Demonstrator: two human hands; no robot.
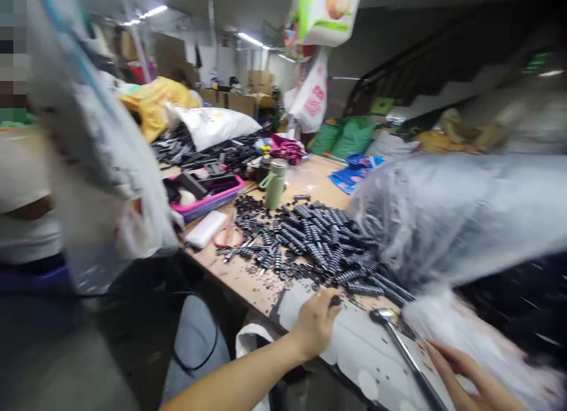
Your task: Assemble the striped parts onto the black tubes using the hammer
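My left hand (pixel 316 321) is over the near edge of the table, its fingers closed round a small black part (pixel 335 301). At the lower right my right hand (pixel 469 369) has its fingers stretched out beside a metal rod tool (pixel 410 358) with a dark head, and nothing shows in it. The tool lies on a grey-white mat (pixel 354 340) dotted with tiny dark bits. Beyond my left hand, a pile of black ribbed cylinders (pixel 314 234) covers the middle of the table, with small black rings around it.
A green bottle (pixel 275 185), scissors (pixel 228 236), a white box (pixel 206 228) and a pink-rimmed basket (pixel 208 204) stand or lie behind. A large clear plastic bag (pixel 460 210) bulges at the right. Another plastic bag (pixel 106 151) hangs at the left, near a person's arm.
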